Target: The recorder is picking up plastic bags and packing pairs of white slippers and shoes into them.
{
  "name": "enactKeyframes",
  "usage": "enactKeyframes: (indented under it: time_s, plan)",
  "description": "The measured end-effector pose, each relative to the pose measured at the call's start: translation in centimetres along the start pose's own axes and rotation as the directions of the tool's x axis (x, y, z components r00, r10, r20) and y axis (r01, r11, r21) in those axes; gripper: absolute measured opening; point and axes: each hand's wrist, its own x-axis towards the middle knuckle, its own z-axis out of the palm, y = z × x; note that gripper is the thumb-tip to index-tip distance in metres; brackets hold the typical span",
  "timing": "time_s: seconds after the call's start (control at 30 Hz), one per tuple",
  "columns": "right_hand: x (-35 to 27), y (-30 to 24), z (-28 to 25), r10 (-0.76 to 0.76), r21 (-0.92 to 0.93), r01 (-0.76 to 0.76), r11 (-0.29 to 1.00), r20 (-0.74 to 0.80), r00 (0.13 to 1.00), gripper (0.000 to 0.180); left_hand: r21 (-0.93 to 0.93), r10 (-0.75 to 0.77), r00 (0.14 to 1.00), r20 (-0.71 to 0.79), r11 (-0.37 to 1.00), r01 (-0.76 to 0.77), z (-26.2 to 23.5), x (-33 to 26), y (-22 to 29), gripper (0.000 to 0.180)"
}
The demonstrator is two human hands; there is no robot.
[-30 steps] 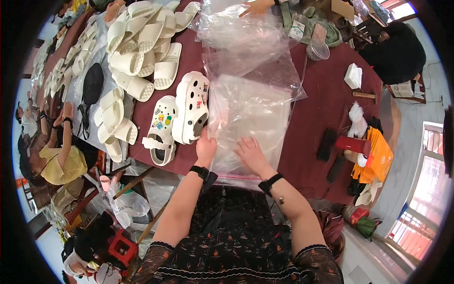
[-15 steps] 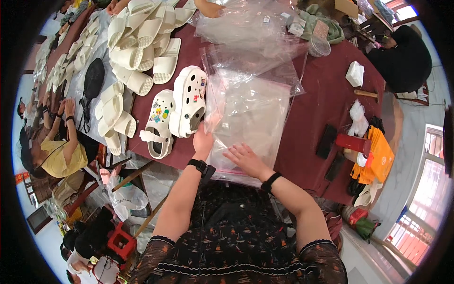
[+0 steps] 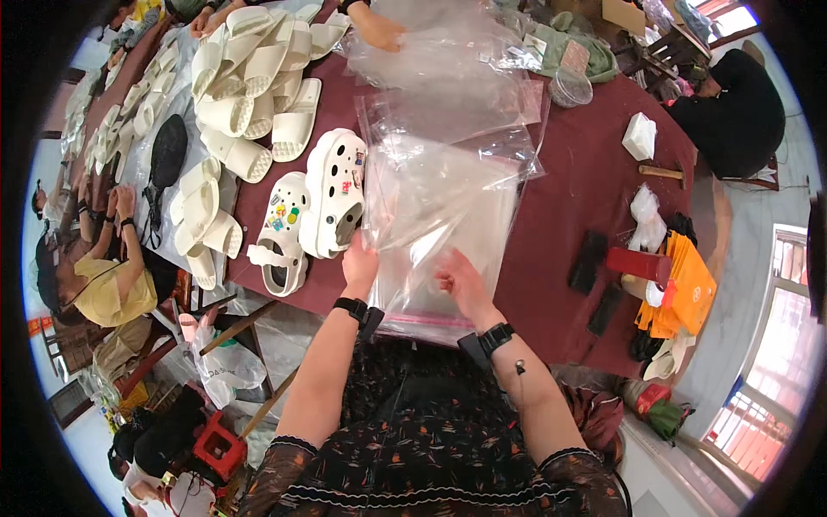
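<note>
A stack of clear plastic bags (image 3: pixel 482 215) with a pink strip along the near edge lies on the dark red table in front of me. My left hand (image 3: pixel 360 265) is closed on the left edge of the top plastic bag. Above the middle of that bag, my right hand (image 3: pixel 467 284) has its fingers curled in; whether they pinch the film is hard to make out. Just left of the bags is a pair of white clogs with colourful charms: the larger-looking clog (image 3: pixel 326 202) touches the bag edge, and the other clog (image 3: pixel 289 207) sits beside it.
Cream slippers (image 3: pixel 258 73) are heaped at the far left. Another person's hand (image 3: pixel 379 33) rests on more plastic film at the far side. To the right are a white tissue pack (image 3: pixel 639 136), a hammer (image 3: pixel 662 172), a red box (image 3: pixel 637 265) and orange bags (image 3: pixel 689 284).
My right hand has gone from fingers spread flat on the bag to fingers curled above it. The plastic film creases differently. My left hand stays at the bag's left edge.
</note>
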Motion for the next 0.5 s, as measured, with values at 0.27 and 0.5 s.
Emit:
enactKeyframes:
  time_s: [0.27,0.5]
  plan:
    - [-3.0,0.8,-1.4,-0.061,-0.376,0.039,0.926,-0.049,0.997,0.027,-0.01,-0.012,0.999,0.033,1.0,0.012,-0.7,-0.4,-0.6,0.058]
    - [-5.6,-0.9,-2.4,-0.173,-0.913,-0.18,0.366,-0.257,0.951,0.049,-0.006,-0.027,0.999,0.018,1.0,0.027,-0.5,0.0,-0.9,0.057]
